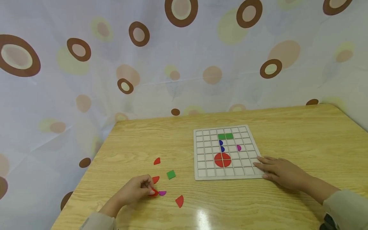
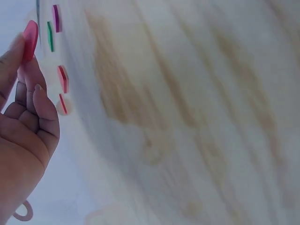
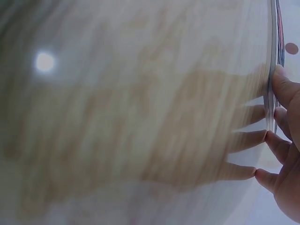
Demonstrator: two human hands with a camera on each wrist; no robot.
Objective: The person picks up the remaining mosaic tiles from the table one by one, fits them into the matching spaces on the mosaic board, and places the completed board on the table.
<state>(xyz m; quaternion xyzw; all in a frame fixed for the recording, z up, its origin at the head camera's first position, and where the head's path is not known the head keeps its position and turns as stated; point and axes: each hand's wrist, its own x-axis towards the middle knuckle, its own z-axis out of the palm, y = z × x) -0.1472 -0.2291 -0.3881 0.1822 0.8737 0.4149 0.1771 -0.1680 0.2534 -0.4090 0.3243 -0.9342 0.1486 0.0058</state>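
Note:
My left hand (image 1: 135, 191) is low over the table, left of the board, pinching a red quarter-circle piece (image 1: 154, 192) between thumb and fingertips. In the left wrist view the red piece (image 2: 31, 40) shows nearly edge-on. Beside it lies a purple half-circle piece (image 1: 162, 193); a green square piece (image 1: 171, 174) and more red quarter-circle pieces (image 1: 180, 201) are scattered nearby. My right hand (image 1: 283, 172) rests with extended fingers on the right edge of the white grid board (image 1: 210, 172). The right wrist view shows the thumb and fingers at the board's edge (image 3: 271, 56).
On the board sit two green squares (image 1: 225, 136), two blue half circles (image 1: 221, 142), one purple half circle (image 1: 239, 148) and a red circle (image 1: 218, 156) of quarter pieces. Behind the wooden table (image 1: 143, 137) hangs a patterned cloth (image 1: 161, 57).

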